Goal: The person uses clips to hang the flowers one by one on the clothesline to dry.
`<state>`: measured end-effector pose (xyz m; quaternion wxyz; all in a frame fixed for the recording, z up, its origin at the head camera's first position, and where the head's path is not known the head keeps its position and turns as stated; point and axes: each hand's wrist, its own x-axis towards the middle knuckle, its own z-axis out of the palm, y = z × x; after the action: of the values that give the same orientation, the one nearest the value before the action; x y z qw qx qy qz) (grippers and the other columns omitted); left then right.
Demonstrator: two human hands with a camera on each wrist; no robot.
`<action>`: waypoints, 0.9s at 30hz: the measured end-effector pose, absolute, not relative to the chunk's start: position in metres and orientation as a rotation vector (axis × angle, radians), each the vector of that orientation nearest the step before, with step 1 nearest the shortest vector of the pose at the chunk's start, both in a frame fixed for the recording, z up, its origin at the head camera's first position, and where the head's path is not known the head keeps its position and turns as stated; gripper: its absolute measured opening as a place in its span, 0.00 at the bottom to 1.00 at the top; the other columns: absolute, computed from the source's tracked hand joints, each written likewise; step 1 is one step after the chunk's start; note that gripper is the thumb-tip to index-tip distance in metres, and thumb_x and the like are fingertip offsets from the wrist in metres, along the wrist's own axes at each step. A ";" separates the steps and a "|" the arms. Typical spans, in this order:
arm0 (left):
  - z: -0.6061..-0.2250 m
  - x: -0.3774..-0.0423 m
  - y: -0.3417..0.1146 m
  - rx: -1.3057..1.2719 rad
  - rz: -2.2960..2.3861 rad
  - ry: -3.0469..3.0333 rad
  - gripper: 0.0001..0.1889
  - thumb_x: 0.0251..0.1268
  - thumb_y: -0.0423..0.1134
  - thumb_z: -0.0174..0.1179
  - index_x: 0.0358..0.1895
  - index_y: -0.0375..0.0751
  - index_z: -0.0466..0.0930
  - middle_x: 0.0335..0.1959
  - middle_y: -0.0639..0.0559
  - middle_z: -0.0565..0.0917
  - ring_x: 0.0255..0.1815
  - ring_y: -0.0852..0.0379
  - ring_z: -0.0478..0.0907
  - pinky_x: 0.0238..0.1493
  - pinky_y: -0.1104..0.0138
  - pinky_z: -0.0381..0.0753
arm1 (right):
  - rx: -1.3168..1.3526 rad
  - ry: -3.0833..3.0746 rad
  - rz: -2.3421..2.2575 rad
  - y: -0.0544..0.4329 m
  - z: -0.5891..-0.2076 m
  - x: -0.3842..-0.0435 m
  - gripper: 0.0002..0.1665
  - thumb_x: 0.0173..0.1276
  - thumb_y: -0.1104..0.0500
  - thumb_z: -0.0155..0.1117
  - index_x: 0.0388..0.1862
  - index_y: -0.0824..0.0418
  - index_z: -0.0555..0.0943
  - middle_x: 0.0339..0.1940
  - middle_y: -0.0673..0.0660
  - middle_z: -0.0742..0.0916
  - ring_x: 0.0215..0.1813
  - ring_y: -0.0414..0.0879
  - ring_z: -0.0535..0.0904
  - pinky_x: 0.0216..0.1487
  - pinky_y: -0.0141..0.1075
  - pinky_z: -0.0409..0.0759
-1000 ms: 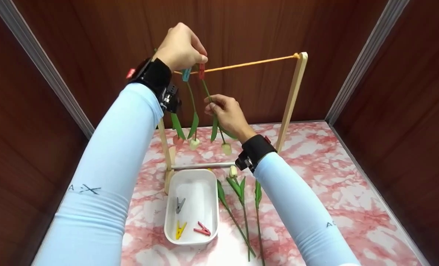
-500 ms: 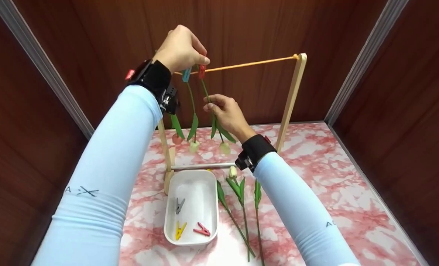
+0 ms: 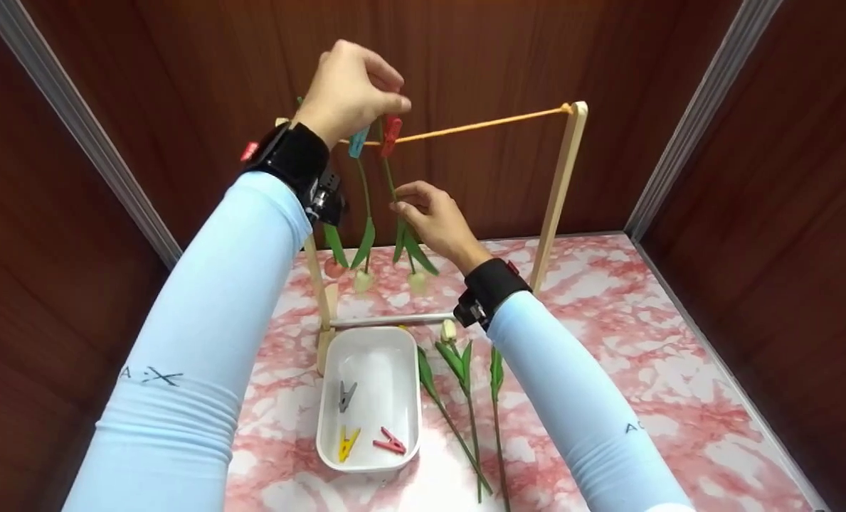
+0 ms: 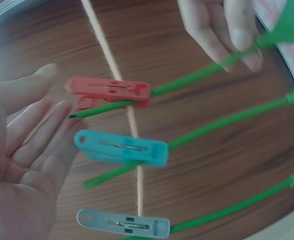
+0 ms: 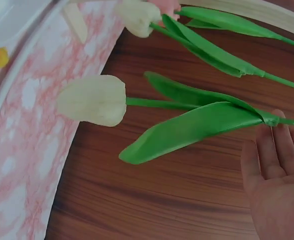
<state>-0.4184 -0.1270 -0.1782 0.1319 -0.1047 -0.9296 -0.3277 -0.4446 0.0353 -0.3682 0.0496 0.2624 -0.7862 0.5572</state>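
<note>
Tulip (image 3: 398, 213), smooth green stem and waxy pale bud downward, hangs from the orange string (image 3: 479, 126) under a red plastic peg (image 3: 391, 133). From the head, the left hand (image 3: 348, 89) has lifted off that peg it pinched before; the right hand (image 3: 430, 217) pinches the stem.

Left wrist: fingers (image 4: 42, 135) relaxed, spread, apart from the peg (image 4: 109, 92).

Right wrist: fingertips (image 5: 277, 145) touch the stem (image 5: 159, 103).

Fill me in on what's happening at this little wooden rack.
A person is pegging artificial tulips upside down on an orange string. The left hand is open beside the red clothespin, which clamps a green stem to the string. The right hand pinches that stem lower down. More pins lie in the white tray.
</note>
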 end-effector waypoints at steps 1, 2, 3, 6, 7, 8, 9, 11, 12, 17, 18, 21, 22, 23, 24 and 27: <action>-0.177 -0.419 -0.127 -0.305 -0.978 -2.644 0.17 0.68 0.43 0.74 0.56 0.43 0.90 0.54 0.51 0.88 0.54 0.56 0.83 0.56 0.69 0.81 | 0.802 -2.395 1.688 0.036 -0.369 -0.445 0.16 0.81 0.63 0.62 0.64 0.67 0.80 0.55 0.60 0.88 0.60 0.51 0.84 0.63 0.37 0.80; -0.175 -0.420 -0.128 -0.308 -1.010 -2.585 0.16 0.68 0.43 0.74 0.56 0.42 0.90 0.53 0.51 0.89 0.53 0.57 0.83 0.55 0.70 0.81 | 0.805 -2.393 1.678 0.037 -0.369 -0.446 0.16 0.82 0.63 0.62 0.64 0.67 0.80 0.56 0.60 0.88 0.61 0.49 0.84 0.64 0.37 0.79; -0.174 -0.420 -0.128 -0.320 -1.033 -2.522 0.16 0.67 0.42 0.74 0.54 0.41 0.90 0.52 0.51 0.90 0.51 0.58 0.84 0.54 0.71 0.81 | 0.808 -2.388 1.671 0.037 -0.370 -0.446 0.16 0.82 0.63 0.62 0.63 0.67 0.80 0.57 0.61 0.87 0.62 0.49 0.84 0.65 0.37 0.79; -0.172 -0.420 -0.132 -0.347 -1.084 -2.382 0.13 0.67 0.41 0.74 0.50 0.40 0.91 0.48 0.51 0.91 0.47 0.61 0.85 0.52 0.73 0.81 | 0.816 -2.370 1.657 0.041 -0.371 -0.449 0.16 0.81 0.63 0.62 0.63 0.68 0.80 0.58 0.62 0.87 0.62 0.50 0.83 0.65 0.38 0.79; -0.172 -0.420 -0.134 -0.364 -1.099 -2.333 0.12 0.67 0.40 0.74 0.49 0.39 0.91 0.46 0.51 0.91 0.46 0.62 0.86 0.52 0.73 0.81 | 0.818 -2.362 1.658 0.043 -0.372 -0.449 0.16 0.81 0.63 0.62 0.62 0.68 0.81 0.58 0.63 0.87 0.62 0.52 0.84 0.65 0.39 0.79; -0.174 -0.418 -0.136 -0.381 -1.106 -2.289 0.11 0.67 0.40 0.74 0.47 0.39 0.91 0.45 0.51 0.91 0.45 0.62 0.86 0.52 0.73 0.81 | 0.819 -2.354 1.653 0.045 -0.372 -0.449 0.15 0.81 0.63 0.63 0.62 0.68 0.81 0.57 0.63 0.87 0.62 0.52 0.84 0.65 0.39 0.79; -0.176 -0.416 -0.139 -0.397 -1.106 -2.248 0.10 0.68 0.39 0.74 0.47 0.38 0.91 0.44 0.51 0.91 0.44 0.63 0.86 0.52 0.73 0.82 | 0.820 -2.344 1.648 0.047 -0.373 -0.449 0.15 0.81 0.63 0.63 0.61 0.68 0.81 0.56 0.62 0.88 0.61 0.53 0.84 0.64 0.39 0.79; -0.183 -0.412 -0.145 -0.433 -1.097 -2.156 0.09 0.68 0.39 0.74 0.44 0.38 0.91 0.43 0.51 0.92 0.43 0.64 0.86 0.51 0.73 0.82 | 0.825 -2.319 1.642 0.054 -0.374 -0.449 0.14 0.80 0.64 0.63 0.60 0.69 0.81 0.55 0.62 0.88 0.61 0.54 0.84 0.64 0.39 0.79; -0.188 -0.409 -0.149 -0.456 -1.084 -2.103 0.08 0.68 0.39 0.74 0.44 0.38 0.91 0.42 0.52 0.92 0.42 0.64 0.86 0.51 0.74 0.82 | 0.830 -2.305 1.638 0.058 -0.375 -0.448 0.14 0.80 0.65 0.63 0.60 0.70 0.82 0.54 0.62 0.88 0.61 0.55 0.84 0.63 0.39 0.79; -0.234 -0.390 -0.169 -0.577 -1.001 -1.844 0.06 0.68 0.36 0.73 0.42 0.36 0.91 0.40 0.52 0.91 0.42 0.61 0.87 0.49 0.71 0.83 | 0.849 -2.245 1.627 0.088 -0.384 -0.437 0.13 0.79 0.68 0.62 0.58 0.73 0.82 0.54 0.65 0.88 0.61 0.59 0.84 0.63 0.43 0.80; -0.245 -0.384 -0.173 -0.580 -1.004 -1.804 0.06 0.68 0.35 0.73 0.42 0.35 0.91 0.40 0.51 0.91 0.42 0.60 0.87 0.50 0.70 0.83 | 0.843 -2.249 1.610 0.095 -0.387 -0.433 0.13 0.79 0.68 0.63 0.58 0.72 0.82 0.54 0.65 0.89 0.60 0.58 0.84 0.63 0.44 0.81; -0.278 -0.364 -0.185 -0.557 -1.023 -1.745 0.05 0.66 0.32 0.74 0.42 0.35 0.91 0.41 0.51 0.91 0.44 0.56 0.87 0.53 0.67 0.84 | 0.817 -2.276 1.549 0.119 -0.398 -0.423 0.12 0.79 0.67 0.63 0.57 0.71 0.83 0.53 0.65 0.89 0.59 0.57 0.85 0.61 0.46 0.82; -0.288 -0.356 -0.188 -0.540 -1.040 -1.742 0.05 0.65 0.30 0.74 0.42 0.35 0.91 0.41 0.51 0.91 0.45 0.55 0.87 0.55 0.66 0.84 | 0.804 -2.295 1.514 0.127 -0.401 -0.420 0.12 0.79 0.67 0.63 0.56 0.70 0.83 0.53 0.64 0.89 0.58 0.56 0.85 0.60 0.46 0.83; -0.299 -0.349 -0.191 -0.528 -1.049 -1.753 0.06 0.65 0.29 0.74 0.43 0.35 0.91 0.41 0.50 0.92 0.45 0.55 0.87 0.55 0.66 0.84 | 0.799 -2.316 1.475 0.134 -0.405 -0.415 0.11 0.79 0.67 0.63 0.56 0.69 0.84 0.52 0.64 0.89 0.57 0.55 0.85 0.60 0.47 0.83; -0.310 -0.341 -0.194 -0.528 -1.048 -1.773 0.06 0.65 0.28 0.73 0.43 0.35 0.91 0.42 0.50 0.91 0.45 0.54 0.87 0.55 0.66 0.84 | 0.796 -2.337 1.433 0.141 -0.409 -0.411 0.10 0.79 0.67 0.63 0.55 0.67 0.85 0.51 0.63 0.89 0.56 0.54 0.85 0.59 0.47 0.83; -0.344 -0.323 -0.197 -0.530 -1.010 -1.871 0.08 0.65 0.26 0.71 0.46 0.33 0.89 0.43 0.46 0.91 0.47 0.52 0.87 0.56 0.66 0.83 | 0.819 -2.367 1.308 0.159 -0.421 -0.398 0.10 0.77 0.69 0.64 0.53 0.66 0.86 0.51 0.62 0.90 0.55 0.55 0.85 0.60 0.49 0.81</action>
<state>-0.3230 -0.1972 -0.3441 0.4574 -0.2149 -0.7593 -0.4100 -0.3979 0.1594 -0.4209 0.1572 0.2863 -0.8273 0.4570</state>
